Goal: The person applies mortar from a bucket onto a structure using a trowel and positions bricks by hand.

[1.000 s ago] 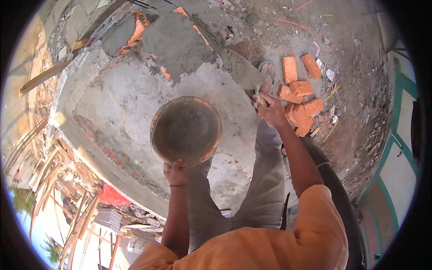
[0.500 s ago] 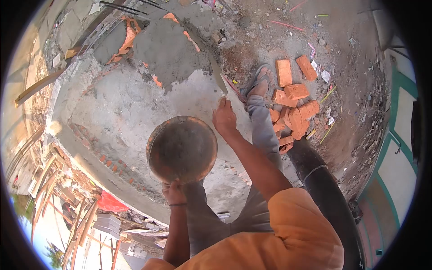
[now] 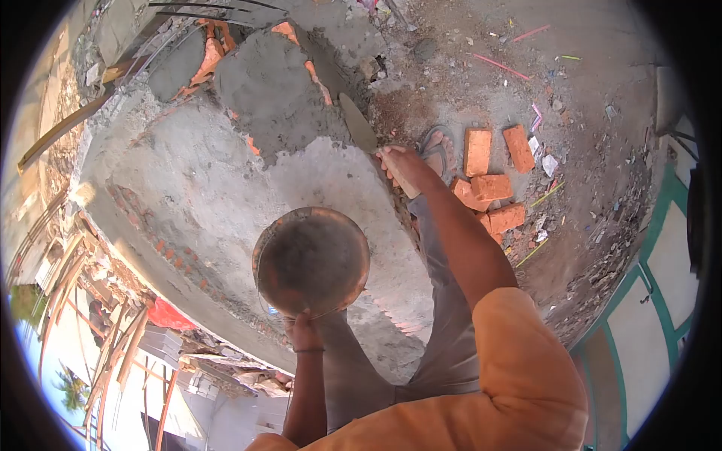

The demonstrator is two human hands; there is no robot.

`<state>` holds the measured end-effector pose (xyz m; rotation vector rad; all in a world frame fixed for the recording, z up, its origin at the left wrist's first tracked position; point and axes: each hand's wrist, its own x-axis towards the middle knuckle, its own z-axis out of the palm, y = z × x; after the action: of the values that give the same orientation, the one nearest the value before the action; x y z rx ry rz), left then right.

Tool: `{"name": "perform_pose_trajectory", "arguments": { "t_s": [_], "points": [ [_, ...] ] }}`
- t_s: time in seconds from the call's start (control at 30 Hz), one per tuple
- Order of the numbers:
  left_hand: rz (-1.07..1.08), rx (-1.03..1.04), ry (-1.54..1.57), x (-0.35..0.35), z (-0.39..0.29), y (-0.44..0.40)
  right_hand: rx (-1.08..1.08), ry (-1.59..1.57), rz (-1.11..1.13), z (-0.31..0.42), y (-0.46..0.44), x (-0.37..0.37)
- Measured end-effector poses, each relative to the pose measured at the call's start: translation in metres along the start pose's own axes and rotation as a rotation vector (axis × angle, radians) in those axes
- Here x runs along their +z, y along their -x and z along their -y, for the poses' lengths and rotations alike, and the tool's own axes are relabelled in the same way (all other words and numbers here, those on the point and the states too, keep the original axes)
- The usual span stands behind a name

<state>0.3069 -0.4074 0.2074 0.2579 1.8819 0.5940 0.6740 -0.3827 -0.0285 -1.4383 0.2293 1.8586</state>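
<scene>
My right hand [image 3: 402, 165] is wrapped around the handle of a trowel. Its grey blade [image 3: 357, 122] points up and left along the right edge of a patch of wet mortar [image 3: 263, 94]. My left hand [image 3: 304, 331] grips the near rim of a round, shallow metal pan [image 3: 312, 255], held over the grey plastered surface [image 3: 188, 173]. The inside of the pan looks dark grey; I cannot make out how much mortar is in it. Orange brick edges [image 3: 317, 81] show along the mortar's border.
Several loose orange bricks [image 3: 477, 152] lie on the dirt to the right, near my sandalled foot [image 3: 436, 146]. Thin dark rods [image 3: 199, 15] stick out at the top left. Wooden poles and a red sheet [image 3: 170, 314] lie at lower left. A green-framed panel [image 3: 662, 301] stands at far right.
My right hand has moved up and to the right with the trowel, whose blade now shows more of its face. The pan stays in my left hand. The camera view has shifted slightly.
</scene>
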Motion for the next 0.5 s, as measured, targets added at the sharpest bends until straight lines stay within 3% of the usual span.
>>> {"name": "perform_pose_trajectory", "arguments": {
  "t_s": [0.13,0.23,0.33,0.4,0.5],
  "points": [
    [0.043,-0.007,0.045,0.019,0.017,0.002,0.184,-0.077,0.104,0.002,0.003,-0.014],
    [0.061,-0.033,0.088,0.03,0.018,0.002,0.218,0.045,-0.002,-0.023,0.039,-0.012],
    [0.09,-0.06,0.115,0.018,0.017,0.0,-0.072,0.51,-0.19,-0.046,0.068,0.028],
    [0.076,-0.07,0.132,0.005,0.018,-0.001,-0.313,0.553,-0.4,-0.089,0.031,0.042],
    [0.066,-0.046,0.179,-0.013,0.01,0.002,-0.432,0.501,-0.545,-0.091,-0.009,0.083]
  ]
}}
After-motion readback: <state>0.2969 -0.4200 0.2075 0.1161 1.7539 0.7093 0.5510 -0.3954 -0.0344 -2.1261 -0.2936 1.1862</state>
